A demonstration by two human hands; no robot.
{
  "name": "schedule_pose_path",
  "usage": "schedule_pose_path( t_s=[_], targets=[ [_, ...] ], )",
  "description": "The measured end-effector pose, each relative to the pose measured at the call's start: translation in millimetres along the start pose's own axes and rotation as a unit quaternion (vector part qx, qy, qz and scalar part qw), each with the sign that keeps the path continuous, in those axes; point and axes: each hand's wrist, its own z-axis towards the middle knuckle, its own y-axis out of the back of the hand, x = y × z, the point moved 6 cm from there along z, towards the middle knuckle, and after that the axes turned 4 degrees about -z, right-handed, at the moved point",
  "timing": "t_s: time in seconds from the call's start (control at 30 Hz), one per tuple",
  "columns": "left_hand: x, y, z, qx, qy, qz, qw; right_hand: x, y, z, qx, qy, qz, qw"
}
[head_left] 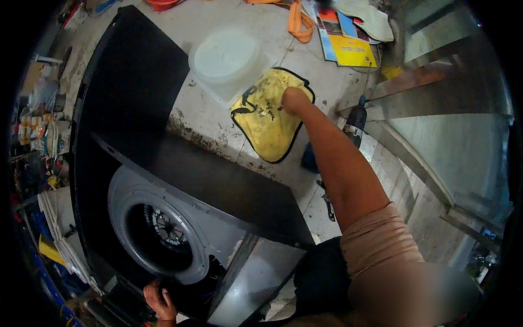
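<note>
the right hand (294, 99) reaches far out over the concrete floor (218, 122) and rests on the upper right edge of a yellow cloth with black trim (267, 122). its fingers look curled down into the cloth, though whether they pinch anything there cannot be told. small screws (263, 113) lie on the cloth just left of the hand.

the cloth lies flat on the floor, near a translucent round plastic lid (226, 57) above and to its left, with a strip of bare floor between them. a power drill (355, 121) lies just right of the forearm, against the edge of a metal frame (414, 90). books with coloured covers (348, 46) and an orange strap (298, 23) lie further off, well apart from the cloth.

a big black range hood housing (141, 82) fills the left side, and its long lower edge runs diagonally toward the person. below that edge sits the grey blower housing (163, 218) with its round opening. the left hand (159, 301) grips the dark bottom rim of the hood, fingers wrapped over it. bare floor lies between the hood's edge and the cloth.
</note>
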Motion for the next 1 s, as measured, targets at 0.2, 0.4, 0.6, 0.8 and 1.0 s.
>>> schedule_pose_path(
  t_s=[0.2, 0.4, 0.6, 0.8, 1.0],
  targets=[
    [-2, 0, 4, 0.006, -0.010, 0.022, 1.000, 19, 13, -9, -0.022, 0.041, -0.091, 0.995],
    [-4, 2, 6, 0.022, -0.006, 0.021, 1.000, 21, 2, -6, 0.019, 0.100, -0.089, 0.991],
    [-7, 0, 12, 0.031, -0.033, 0.033, 0.998, 19, -6, -1, -0.001, 0.108, -0.168, 0.980],
    [-4, 2, 9, 0.040, -0.031, 0.029, 0.998, 20, -11, 1, 0.024, 0.113, -0.174, 0.978],
    [-7, 3, 11, 0.031, -0.042, 0.005, 0.999, 19, -7, -1, 0.021, 0.111, -0.166, 0.980]
  ],
)
